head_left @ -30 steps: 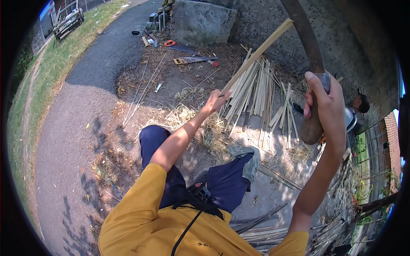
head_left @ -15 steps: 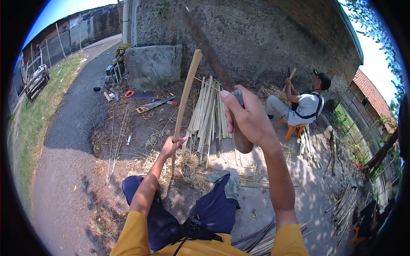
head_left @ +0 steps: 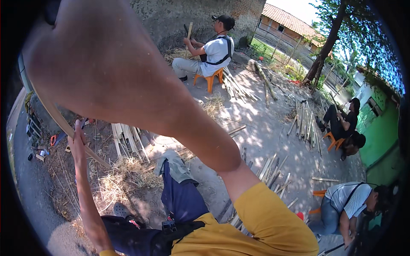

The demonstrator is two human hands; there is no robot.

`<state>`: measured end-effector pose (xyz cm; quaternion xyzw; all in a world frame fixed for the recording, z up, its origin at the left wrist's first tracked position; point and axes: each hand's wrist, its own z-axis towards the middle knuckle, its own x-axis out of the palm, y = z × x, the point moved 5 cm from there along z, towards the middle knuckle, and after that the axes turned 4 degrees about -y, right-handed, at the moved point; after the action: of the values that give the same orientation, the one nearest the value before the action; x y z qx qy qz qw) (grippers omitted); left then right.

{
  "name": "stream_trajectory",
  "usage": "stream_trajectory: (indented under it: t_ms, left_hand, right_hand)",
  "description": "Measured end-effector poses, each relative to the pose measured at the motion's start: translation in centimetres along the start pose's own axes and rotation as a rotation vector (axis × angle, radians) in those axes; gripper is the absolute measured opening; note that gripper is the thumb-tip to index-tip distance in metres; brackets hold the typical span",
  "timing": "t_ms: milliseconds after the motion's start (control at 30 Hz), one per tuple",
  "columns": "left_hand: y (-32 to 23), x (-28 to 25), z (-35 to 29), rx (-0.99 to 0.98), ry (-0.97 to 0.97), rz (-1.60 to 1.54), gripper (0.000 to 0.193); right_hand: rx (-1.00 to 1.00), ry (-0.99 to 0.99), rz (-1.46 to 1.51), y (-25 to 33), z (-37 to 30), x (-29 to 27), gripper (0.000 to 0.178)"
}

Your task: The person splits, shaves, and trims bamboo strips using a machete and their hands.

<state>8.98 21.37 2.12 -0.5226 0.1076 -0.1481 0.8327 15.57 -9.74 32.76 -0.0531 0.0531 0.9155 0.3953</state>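
Note:
My left hand (head_left: pixel 78 140) is closed around a long, flat bamboo strip (head_left: pixel 60 119), which slants down over the pale shavings (head_left: pixel 121 181) in front of my legs. Very close and large at the upper left is my right hand (head_left: pixel 81 55), raised with the forearm across the view. Its fingers are turned out of sight. A dark rounded bit at its edge looks like the butt of the machete handle (head_left: pixel 50 13); the blade is hidden. Behind my right forearm lies a pile of split bamboo strips (head_left: pixel 130 141). A grey-green cloth (head_left: pixel 177 164) covers my right knee.
One person (head_left: pixel 215 53) sits by the wall on an orange stool (head_left: pixel 209 80). Another person in dark clothes (head_left: pixel 341 119) sits farther right, and a third (head_left: pixel 348 205) bends at the lower right. Bamboo bundles (head_left: pixel 305 121) lie between. An orange-handled saw (head_left: pixel 54 140) lies at the left.
The view has swung to the right. My right hand has come up close to the camera, and the machete blade is out of sight. The bamboo strip now leans more to the left.

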Motion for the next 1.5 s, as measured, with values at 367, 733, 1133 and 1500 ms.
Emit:
stream_trajectory:
  t_ms: [367, 733, 1133, 1500]
  left_hand:
    - [20.6, -1.0, -8.1, -0.324, -0.081, -0.006, 0.050]
    - [5.7, -1.5, -0.3, -0.056, -0.018, 0.126, 0.055]
    - [13.0, -5.5, -5.2, -0.310, -0.085, 0.075, 0.050]
    - [19.9, -5.6, -9.7, -0.402, -0.105, 0.160, 0.054]
  right_hand:
    - [0.901, 0.381, 0.006, -5.2, -8.7, 2.9, 0.043]
    - [0.698, 0.176, 0.031, -2.4, -0.7, -0.2, 0.047]
    - [0.737, 0.533, -0.109, -3.9, -3.4, 6.6, 0.045]
    - [0.806, 0.505, -0.012, -5.5, -7.4, 8.8, 0.040]
